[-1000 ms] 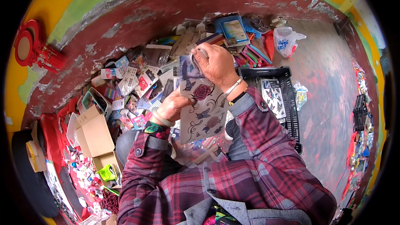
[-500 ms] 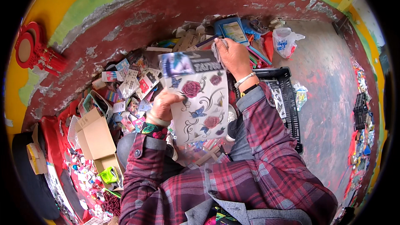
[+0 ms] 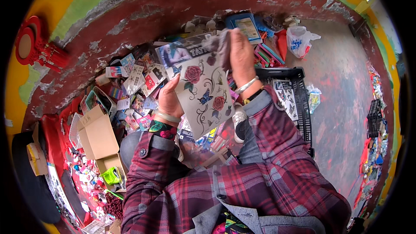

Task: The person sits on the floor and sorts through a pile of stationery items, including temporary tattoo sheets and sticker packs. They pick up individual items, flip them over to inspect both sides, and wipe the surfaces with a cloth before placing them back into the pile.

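Observation:
A temporary tattoo sheet (image 3: 198, 89) with red roses, blue butterflies and black scrolls, in a clear sleeve, is held up tilted in front of me. My left hand (image 3: 170, 99) grips its left edge, thumb along the side and the other fingers hidden behind it. At the sheet's upper right corner my right hand (image 3: 242, 58) presses a grey cloth (image 3: 221, 48), slightly smeared by motion. More tattoo sheets (image 3: 286, 97) lie in the black plastic crate (image 3: 299, 76) to the right of my right forearm.
Small packaged goods (image 3: 138, 78) are heaped at the left along the peeling wall. Nearer stand an open cardboard box (image 3: 99, 136) and plastic baskets (image 3: 102, 99). Red stools (image 3: 37, 45) are at far left. A white plastic bag (image 3: 300, 41) and a blue tray (image 3: 247, 24) are farther back.
The sheet has tilted, its lower end swinging right and its top shifting left. My right hand has turned and moved slightly down with the cloth. My left thumb has shifted toward the sheet's edge.

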The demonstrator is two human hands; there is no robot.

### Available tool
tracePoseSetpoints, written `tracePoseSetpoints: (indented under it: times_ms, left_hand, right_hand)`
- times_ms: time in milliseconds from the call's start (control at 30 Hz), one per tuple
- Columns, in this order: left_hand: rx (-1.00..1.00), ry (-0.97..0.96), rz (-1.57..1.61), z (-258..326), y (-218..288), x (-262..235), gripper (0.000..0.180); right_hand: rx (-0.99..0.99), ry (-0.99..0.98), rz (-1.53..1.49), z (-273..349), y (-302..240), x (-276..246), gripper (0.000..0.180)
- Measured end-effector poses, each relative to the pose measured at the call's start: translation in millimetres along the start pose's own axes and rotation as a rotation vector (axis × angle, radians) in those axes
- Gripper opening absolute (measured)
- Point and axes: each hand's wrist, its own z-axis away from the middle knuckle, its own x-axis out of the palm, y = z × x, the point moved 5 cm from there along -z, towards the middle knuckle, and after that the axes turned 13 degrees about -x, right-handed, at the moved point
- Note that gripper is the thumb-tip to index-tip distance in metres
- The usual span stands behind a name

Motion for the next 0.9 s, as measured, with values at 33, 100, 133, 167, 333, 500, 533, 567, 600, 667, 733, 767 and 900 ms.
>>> tracePoseSetpoints:
  times_ms: [33,100,133,167,333,500,533,567,600,667,733,767,900]
  left_hand:
    - [-0.011,-0.012,-0.016,-1.1,-4.3,0.7,0.039]
    - [-0.027,-0.038,-0.003,-3.1,-11.0,5.3,0.042]
    - [-0.038,-0.056,0.001,-5.3,-13.4,9.5,0.043]
    - [-0.003,-0.098,0.028,-6.9,-12.4,15.3,0.046]
    - [0.234,-0.002,0.020,-0.9,18.4,0.6,0.048]
    - [0.295,-0.061,-0.074,11.0,52.2,-2.0,0.050]
    - [0.260,-0.054,-0.019,10.9,47.8,-1.1,0.048]
    - [0.224,-0.049,0.036,10.9,43.7,-1.0,0.047]
    - [0.188,-0.042,0.092,10.1,39.1,-0.9,0.045]
    - [0.278,-0.030,0.125,8.6,34.8,3.3,0.039]
    - [0.231,-0.159,0.166,5.7,31.5,10.7,0.041]
    - [0.214,-0.155,0.160,6.0,29.3,12.1,0.042]
    - [0.203,-0.102,0.109,6.4,25.0,19.1,0.046]
  right_hand:
    - [-0.044,-0.046,0.032,7.6,-7.3,10.2,0.043]
    - [0.004,-0.221,-0.005,28.1,-2.6,31.9,0.039]
    - [0.006,-0.275,-0.032,40.3,-0.8,40.8,0.038]
    - [0.009,-0.330,-0.058,52.6,-0.8,49.3,0.038]
    - [-0.409,-0.717,0.191,103.7,-44.2,82.1,0.047]
    - [-0.638,-0.860,0.327,120.9,-68.2,82.4,0.051]
    - [-0.639,-0.843,0.354,116.7,-67.2,80.1,0.050]
    - [-0.639,-0.825,0.382,108.8,-65.2,78.2,0.050]
    - [-0.639,-0.808,0.408,101.5,-62.5,76.3,0.049]
    - [-0.604,-0.732,0.471,88.4,-51.9,72.1,0.048]
    - [-0.601,-0.646,0.521,69.5,-42.0,63.1,0.046]
    - [-0.555,-0.604,0.515,61.1,-36.4,58.9,0.045]
    - [-0.211,-0.479,0.369,38.6,-6.2,41.9,0.047]
